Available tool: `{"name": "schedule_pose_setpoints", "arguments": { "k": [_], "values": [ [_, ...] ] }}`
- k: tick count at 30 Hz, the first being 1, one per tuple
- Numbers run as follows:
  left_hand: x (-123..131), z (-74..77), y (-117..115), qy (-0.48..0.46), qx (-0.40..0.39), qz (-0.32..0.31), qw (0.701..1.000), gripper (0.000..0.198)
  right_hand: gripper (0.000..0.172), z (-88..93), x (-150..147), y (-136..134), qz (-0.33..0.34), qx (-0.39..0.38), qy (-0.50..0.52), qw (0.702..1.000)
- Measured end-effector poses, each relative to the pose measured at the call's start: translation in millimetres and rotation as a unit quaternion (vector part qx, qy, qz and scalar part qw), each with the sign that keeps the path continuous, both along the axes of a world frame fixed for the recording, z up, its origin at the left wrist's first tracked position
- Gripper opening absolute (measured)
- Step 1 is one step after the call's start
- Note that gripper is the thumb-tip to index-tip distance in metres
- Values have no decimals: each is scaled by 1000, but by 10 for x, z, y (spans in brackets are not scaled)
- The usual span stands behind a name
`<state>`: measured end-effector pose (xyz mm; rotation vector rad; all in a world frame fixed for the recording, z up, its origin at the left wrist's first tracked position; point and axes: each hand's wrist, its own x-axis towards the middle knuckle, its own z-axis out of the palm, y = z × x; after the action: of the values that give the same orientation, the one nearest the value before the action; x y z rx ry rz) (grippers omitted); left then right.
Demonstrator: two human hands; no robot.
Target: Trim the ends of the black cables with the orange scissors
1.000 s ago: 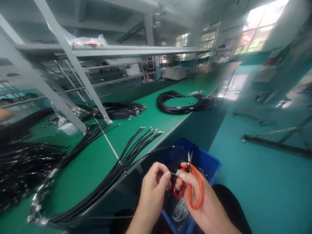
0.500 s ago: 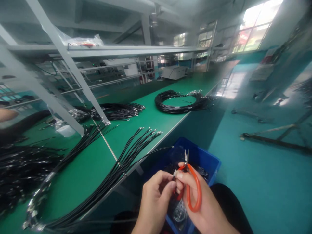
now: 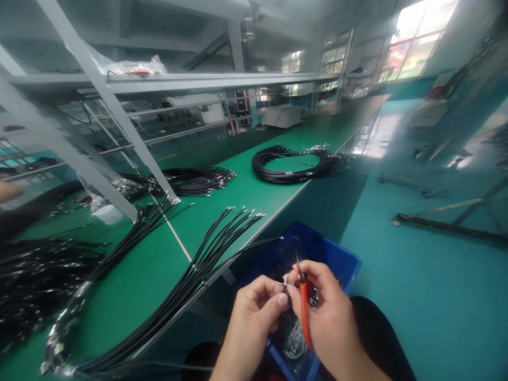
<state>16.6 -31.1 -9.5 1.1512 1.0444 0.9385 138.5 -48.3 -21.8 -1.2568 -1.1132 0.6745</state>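
Over the blue bin, my left hand (image 3: 256, 315) is closed, thumb and forefinger pinching a small dark piece with a white strip (image 3: 284, 284) at its top. Its exact kind is too small to make out. My right hand (image 3: 331, 312) is wrapped round orange-handled scissors (image 3: 305, 312), whose metal blades point up and away from me. The thumb and fingertips of this hand also touch the white strip. To the left, a bundle of black cables (image 3: 186, 278) with metal ends lies along the green bench's edge, one cable sticking out toward the bin.
The blue bin (image 3: 343, 259) below my hands holds clear plastic and dark bits. On the green bench (image 3: 234, 198) lie coiled black cables (image 3: 273, 174) and another cable pile (image 3: 43, 280). A grey shelf post (image 3: 119, 116) rises at left. Part of another person's hand (image 3: 8, 191) shows there.
My right hand has turned the scissors, so the handles now show edge-on, and its fingers have come up to the white strip. My left hand has hardly moved.
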Motion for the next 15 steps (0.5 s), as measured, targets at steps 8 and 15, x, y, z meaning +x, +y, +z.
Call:
{"name": "schedule_pose_setpoints", "arguments": {
  "k": [8,15],
  "values": [
    [29,34,-43,7,8,32,999,14,36,-4,53,43,-3,261,-356,897],
    [-45,138,36,-71,11,104,992,12,34,-200,13,-95,33,212,-273,938]
  ]
}}
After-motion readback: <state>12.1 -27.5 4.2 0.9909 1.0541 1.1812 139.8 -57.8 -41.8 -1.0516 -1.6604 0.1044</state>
